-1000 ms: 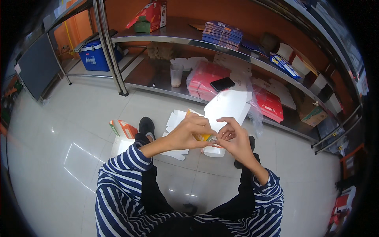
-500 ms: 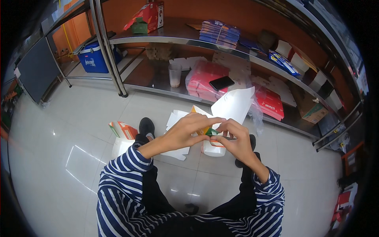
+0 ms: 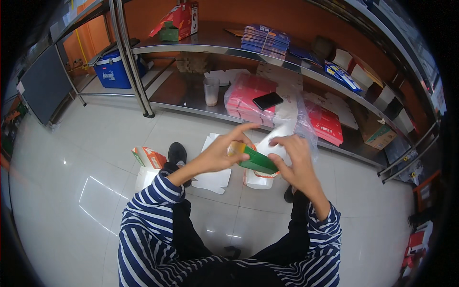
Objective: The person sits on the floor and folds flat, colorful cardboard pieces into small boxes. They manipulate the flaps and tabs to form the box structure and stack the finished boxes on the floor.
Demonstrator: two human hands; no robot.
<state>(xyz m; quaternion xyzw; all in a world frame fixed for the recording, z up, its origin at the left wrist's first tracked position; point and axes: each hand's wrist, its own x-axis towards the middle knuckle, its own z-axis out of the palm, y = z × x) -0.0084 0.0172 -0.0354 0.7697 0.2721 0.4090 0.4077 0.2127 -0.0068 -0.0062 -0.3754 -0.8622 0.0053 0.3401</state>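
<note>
In mid-air above the floor I hold a partly folded paper carton (image 3: 260, 162) with a green side, an orange end and a white inside. My left hand (image 3: 222, 152) pinches its orange end, the thumb on the green panel. My right hand (image 3: 297, 160) grips the other end, its thumb at the green edge and its fingers over the white flap. Just below, a white food box (image 3: 259, 182) with red print stands on the floor, partly hidden by the carton. Flat white card blanks (image 3: 210, 182) lie left of it.
Another orange-and-white box (image 3: 152, 160) sits by my left shoe (image 3: 178, 154). Ahead, a steel shelf (image 3: 191, 107) bears a plastic cup (image 3: 211, 92), a phone (image 3: 267, 100) and bagged red cartons (image 3: 251, 91). Bundled blue cartons (image 3: 266, 40) lie above. A blue cooler (image 3: 113, 71) stands far left.
The carton has turned so its green side now faces me, and its raised white flap has come down. My right hand has shifted right and my hands are farther apart.
</note>
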